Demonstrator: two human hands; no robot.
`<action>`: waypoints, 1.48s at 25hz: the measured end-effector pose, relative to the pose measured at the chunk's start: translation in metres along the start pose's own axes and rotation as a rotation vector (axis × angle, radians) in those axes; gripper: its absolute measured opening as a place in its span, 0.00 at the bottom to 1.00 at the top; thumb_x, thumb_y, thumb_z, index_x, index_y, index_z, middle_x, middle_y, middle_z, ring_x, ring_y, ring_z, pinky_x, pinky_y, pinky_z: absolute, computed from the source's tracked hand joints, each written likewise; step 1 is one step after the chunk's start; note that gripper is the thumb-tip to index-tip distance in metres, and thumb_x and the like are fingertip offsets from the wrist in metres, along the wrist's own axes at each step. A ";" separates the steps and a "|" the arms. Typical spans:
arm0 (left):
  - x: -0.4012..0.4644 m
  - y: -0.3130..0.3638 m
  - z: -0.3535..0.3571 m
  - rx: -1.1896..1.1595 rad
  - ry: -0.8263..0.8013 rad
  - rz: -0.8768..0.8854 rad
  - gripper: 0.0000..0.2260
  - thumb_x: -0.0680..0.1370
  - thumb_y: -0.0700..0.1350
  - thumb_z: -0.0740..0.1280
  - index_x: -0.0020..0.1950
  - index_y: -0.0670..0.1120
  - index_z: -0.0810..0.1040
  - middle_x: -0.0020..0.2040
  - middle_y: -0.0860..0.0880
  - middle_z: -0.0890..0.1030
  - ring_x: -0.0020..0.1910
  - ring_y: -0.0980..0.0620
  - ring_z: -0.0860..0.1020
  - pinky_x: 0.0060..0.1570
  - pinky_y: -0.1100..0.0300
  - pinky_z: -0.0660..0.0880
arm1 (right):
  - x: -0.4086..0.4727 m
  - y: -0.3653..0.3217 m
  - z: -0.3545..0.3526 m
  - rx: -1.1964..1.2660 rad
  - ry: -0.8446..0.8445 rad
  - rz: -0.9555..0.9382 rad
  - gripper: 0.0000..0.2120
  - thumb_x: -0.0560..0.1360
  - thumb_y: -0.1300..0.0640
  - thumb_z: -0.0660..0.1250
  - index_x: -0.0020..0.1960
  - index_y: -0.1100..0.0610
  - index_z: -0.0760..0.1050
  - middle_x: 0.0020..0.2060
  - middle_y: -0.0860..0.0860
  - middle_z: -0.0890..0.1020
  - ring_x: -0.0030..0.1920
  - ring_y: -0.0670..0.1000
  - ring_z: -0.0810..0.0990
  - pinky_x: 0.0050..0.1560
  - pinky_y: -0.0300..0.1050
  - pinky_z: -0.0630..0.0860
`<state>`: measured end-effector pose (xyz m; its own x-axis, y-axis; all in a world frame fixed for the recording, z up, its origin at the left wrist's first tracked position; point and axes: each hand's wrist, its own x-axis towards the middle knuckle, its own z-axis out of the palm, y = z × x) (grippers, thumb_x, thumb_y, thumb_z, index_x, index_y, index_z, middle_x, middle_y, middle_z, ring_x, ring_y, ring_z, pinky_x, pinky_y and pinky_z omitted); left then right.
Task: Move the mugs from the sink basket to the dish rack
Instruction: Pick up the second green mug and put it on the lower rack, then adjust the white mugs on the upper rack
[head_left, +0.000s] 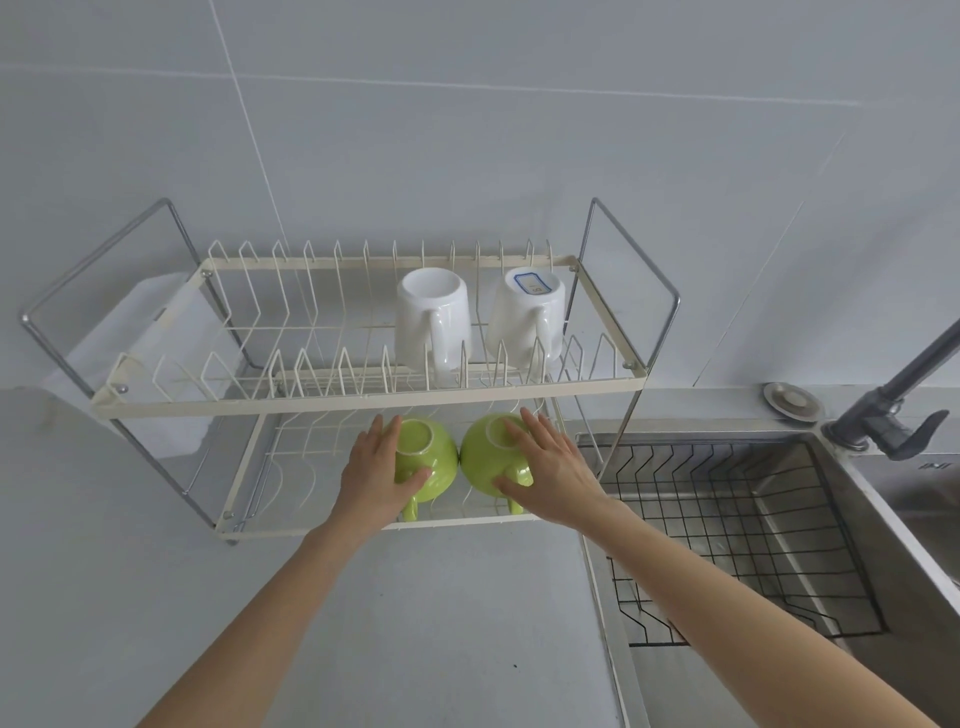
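Dish rack (363, 402): a cream wire rack with 2 tiers stood on the grey counter (441, 623) against the tiled wall, just left of the sink.
Upper tier: 2 white mugs sat upside down side by side toward the right end, handles facing the camera. The left white mug (431, 317) had a plain base; the right white mug (527, 314) carried a blue-edged sticker on its base (its writing was too small to read).
Lower tier: 2 green mugs rested upside down, their sides touching or nearly so, handles pointing toward the front rail.
Left hand (374, 467): it lay over the left green mug (428, 457), fingers loosely spread across the far side and the thumb curled against the near side by the handle.
Right hand (550, 467): it lay on the right green mug (483, 457), fingers spread over the base and the thumb against the near side.
Sink basket (727, 519): the black wire basket sat in the steel sink (883, 545) with no mug in it.
Tap (893, 410): a dark tap stood at the sink's far right corner.
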<state>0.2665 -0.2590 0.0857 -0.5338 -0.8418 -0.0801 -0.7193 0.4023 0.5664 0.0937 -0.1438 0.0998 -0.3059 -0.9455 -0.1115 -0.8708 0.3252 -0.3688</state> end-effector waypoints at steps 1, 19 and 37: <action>-0.004 0.003 -0.002 0.034 0.014 0.013 0.33 0.75 0.51 0.65 0.74 0.45 0.52 0.77 0.42 0.51 0.75 0.42 0.51 0.72 0.45 0.56 | -0.004 -0.001 -0.001 -0.010 0.001 -0.004 0.34 0.76 0.45 0.62 0.75 0.52 0.49 0.77 0.51 0.46 0.77 0.54 0.44 0.76 0.51 0.44; -0.095 0.089 -0.071 0.437 0.024 0.266 0.26 0.76 0.55 0.60 0.71 0.49 0.61 0.74 0.46 0.62 0.73 0.48 0.60 0.69 0.53 0.60 | -0.103 -0.034 -0.087 -0.166 0.161 -0.180 0.34 0.76 0.43 0.61 0.75 0.52 0.50 0.76 0.52 0.55 0.76 0.52 0.51 0.76 0.49 0.46; -0.058 0.145 -0.156 0.277 0.201 0.360 0.18 0.76 0.51 0.62 0.65 0.50 0.69 0.64 0.51 0.76 0.63 0.47 0.73 0.61 0.50 0.71 | -0.069 -0.061 -0.183 -0.122 0.326 -0.157 0.21 0.77 0.52 0.61 0.69 0.53 0.65 0.67 0.51 0.71 0.61 0.55 0.73 0.52 0.46 0.70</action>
<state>0.2620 -0.2080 0.3004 -0.6934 -0.6734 0.2562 -0.6106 0.7380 0.2873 0.0973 -0.0959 0.2987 -0.2543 -0.9356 0.2448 -0.9503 0.1947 -0.2431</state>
